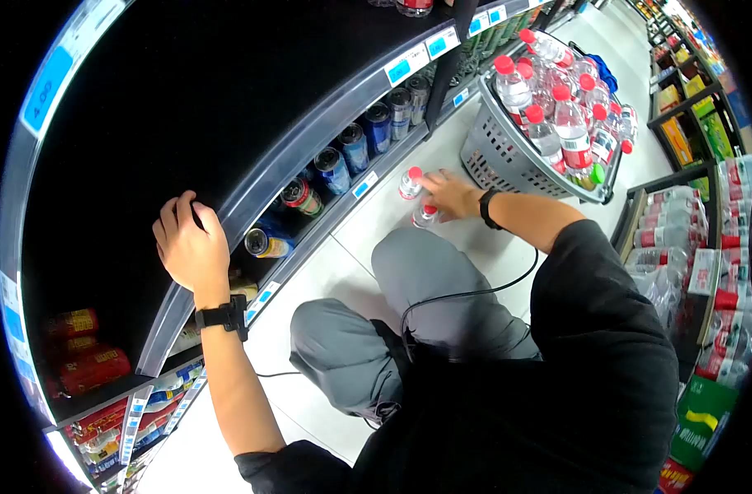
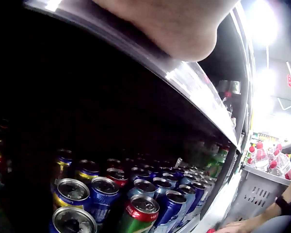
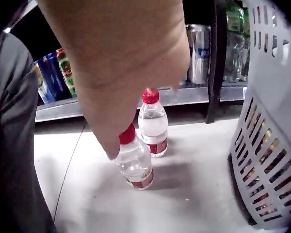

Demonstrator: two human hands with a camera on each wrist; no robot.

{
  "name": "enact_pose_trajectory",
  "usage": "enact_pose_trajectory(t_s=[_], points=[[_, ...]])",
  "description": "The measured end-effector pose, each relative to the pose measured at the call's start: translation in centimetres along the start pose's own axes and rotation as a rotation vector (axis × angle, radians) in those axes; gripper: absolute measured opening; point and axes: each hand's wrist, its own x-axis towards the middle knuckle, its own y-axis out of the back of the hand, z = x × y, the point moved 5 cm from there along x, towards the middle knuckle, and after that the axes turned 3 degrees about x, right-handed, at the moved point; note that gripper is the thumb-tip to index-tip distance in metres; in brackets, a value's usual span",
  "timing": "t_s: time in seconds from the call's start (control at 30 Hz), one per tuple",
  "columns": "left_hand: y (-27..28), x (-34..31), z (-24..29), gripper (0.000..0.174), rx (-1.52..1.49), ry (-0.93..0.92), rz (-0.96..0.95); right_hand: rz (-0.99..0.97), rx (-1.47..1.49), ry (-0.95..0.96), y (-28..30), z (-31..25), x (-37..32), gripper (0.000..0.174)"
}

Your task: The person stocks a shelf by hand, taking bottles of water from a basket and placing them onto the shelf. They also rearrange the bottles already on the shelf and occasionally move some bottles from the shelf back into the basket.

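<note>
Two small clear plastic water bottles with red caps stand on the pale floor: the far water bottle (image 3: 154,125) and the near water bottle (image 3: 136,162). My right hand (image 1: 453,196) reaches down over them, fingers spread. Its fingertips come right at the far bottle's cap, and the thumb lies beside the near bottle, hiding part of that cap. My left hand (image 1: 191,247) rests on the front edge of a dark shelf, its fingers loosely bent with nothing held. Below that edge stand rows of drink cans (image 2: 144,208), blue, green-red and yellow-blue.
A grey slotted basket (image 1: 508,156) heaped with red-capped water bottles (image 1: 570,128) stands just right of my right hand. Price tags (image 1: 407,64) line the shelf edge. Wrapped bottle packs (image 1: 668,222) fill the rack at right. A black cable (image 1: 467,292) crosses my knee.
</note>
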Motion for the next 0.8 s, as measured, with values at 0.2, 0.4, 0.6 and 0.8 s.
enact_pose_trajectory(t_s=[0.2,0.4,0.6,0.8], points=[[-0.1,0.2,0.2,0.021,-0.066,-0.026,-0.053,0.120,-0.419,0.393,-1.3,1.1,3.1,0.032],[-0.1,0.3,0.3,0.026,-0.063,-0.011,-0.117,0.234,-0.159,0.615,-4.6,3.9,5.6,0.034],[-0.2,0.3,0.4,0.028,-0.058,-0.007,-0.150,0.355,-0.070,0.613,-3.6,4.0,6.7,0.029],[-0.4,0.3,0.3,0.029,-0.028,0.006,-0.151,0.458,-0.023,0.432,-3.2,4.6,6.9,0.030]])
